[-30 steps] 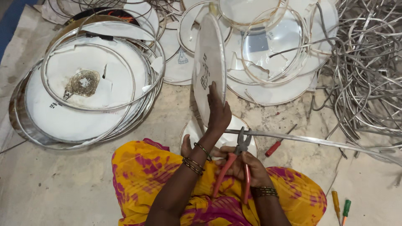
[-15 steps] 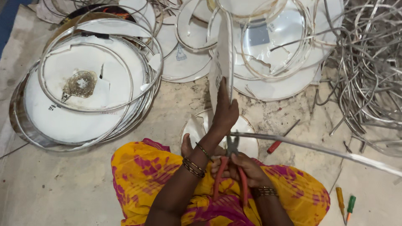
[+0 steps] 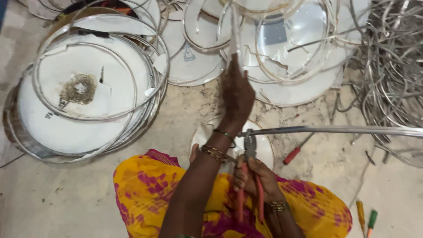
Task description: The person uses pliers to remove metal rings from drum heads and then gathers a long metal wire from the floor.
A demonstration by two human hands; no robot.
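Your left hand [image 3: 237,94] grips the upright white disc [image 3: 235,31] mid-floor; your right hand [image 3: 257,178] closes the red pliers [image 3: 250,176] on its metal strip [image 3: 335,130]. Next, pull steadily.

Single head-worn view, steeply downward, close over lap and floor [image 3: 66,207] ahead.

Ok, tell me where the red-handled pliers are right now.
In the head view, the red-handled pliers sit low and centre, gripped by the right hand above the yellow-clad lap, their nose biting the metal strip beside the left wrist.
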